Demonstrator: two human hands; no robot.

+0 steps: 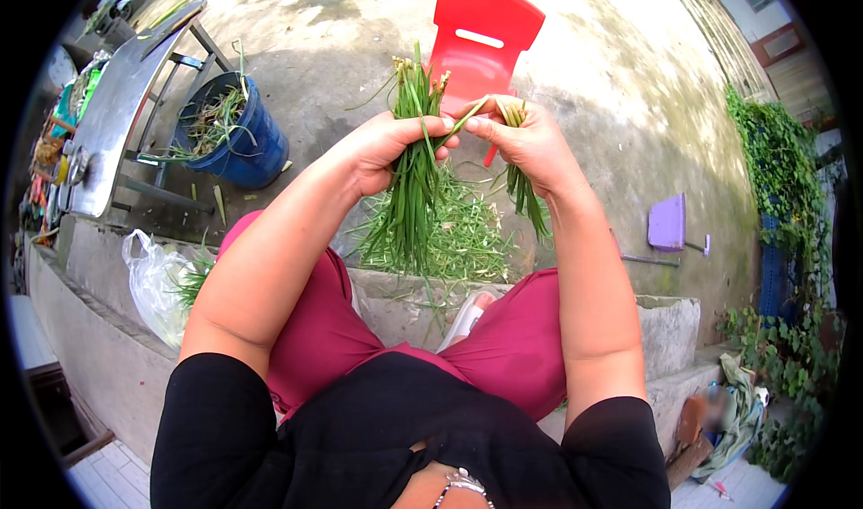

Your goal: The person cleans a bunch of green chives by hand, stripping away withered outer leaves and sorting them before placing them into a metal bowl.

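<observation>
My left hand (385,146) is closed round a thick bunch of long green leafy stalks (416,206), probably garlic chives, with pale cut ends up and leaves hanging down. In my right hand (529,138) is a smaller bunch of the same greens (522,195), its tips dangling below the palm. Thumb and forefinger of that hand pinch a single stalk (470,113), which reaches across to the left thumb. The two hands are close together at chest front. Beneath them, a heap of scattered green trimmings (465,233) covers the ground.
Beyond my hands stands a red plastic chair (482,44). At left are a blue bucket (259,142) of plant scraps, a metal table (121,125) and a clear plastic bag (154,283) near some greens. A purple dustpan (667,224) lies right. I sit above a concrete step (667,327).
</observation>
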